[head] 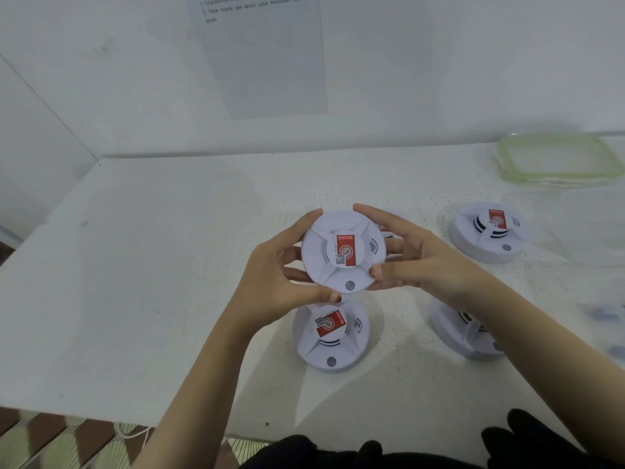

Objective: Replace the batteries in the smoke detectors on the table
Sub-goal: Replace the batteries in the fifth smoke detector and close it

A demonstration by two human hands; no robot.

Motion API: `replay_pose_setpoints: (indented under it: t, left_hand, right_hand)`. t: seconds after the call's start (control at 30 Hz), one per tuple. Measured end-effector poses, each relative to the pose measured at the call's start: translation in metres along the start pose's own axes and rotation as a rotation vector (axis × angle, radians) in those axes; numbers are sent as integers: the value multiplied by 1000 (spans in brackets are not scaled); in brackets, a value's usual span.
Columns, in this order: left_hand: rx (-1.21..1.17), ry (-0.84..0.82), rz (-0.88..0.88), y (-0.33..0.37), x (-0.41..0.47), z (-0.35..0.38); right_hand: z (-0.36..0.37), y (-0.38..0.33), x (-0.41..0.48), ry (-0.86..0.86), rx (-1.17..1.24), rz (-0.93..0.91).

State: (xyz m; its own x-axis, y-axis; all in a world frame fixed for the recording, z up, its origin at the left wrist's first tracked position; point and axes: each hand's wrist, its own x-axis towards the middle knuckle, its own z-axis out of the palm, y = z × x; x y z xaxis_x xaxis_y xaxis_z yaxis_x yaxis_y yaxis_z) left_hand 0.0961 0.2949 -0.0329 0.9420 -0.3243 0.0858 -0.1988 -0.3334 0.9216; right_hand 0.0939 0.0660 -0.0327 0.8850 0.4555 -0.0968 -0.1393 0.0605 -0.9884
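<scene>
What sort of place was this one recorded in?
Probably a staged task bench rather than a lived-in room: a white table against a white wall, a printed instruction sheet stuck on the wall, and several identical smoke detectors laid out.

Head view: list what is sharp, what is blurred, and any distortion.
Head view: the held smoke detector is sharp; the green-rimmed lids at the right edge are smeared; the table edges bow from the wide-angle lens; light is flat, shadows soft.
</scene>
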Motion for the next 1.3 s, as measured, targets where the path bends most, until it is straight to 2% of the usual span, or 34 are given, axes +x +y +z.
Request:
replay_pose_setpoints:
  t: [0.97, 1.3]
  left_hand:
    - [-79, 43, 8, -4, 2, -13]
    - [-24, 36, 43, -6, 2, -15]
  right_hand:
    - [4, 0, 16, 15, -13, -22]
    - [7, -5, 20, 35, -49, -25]
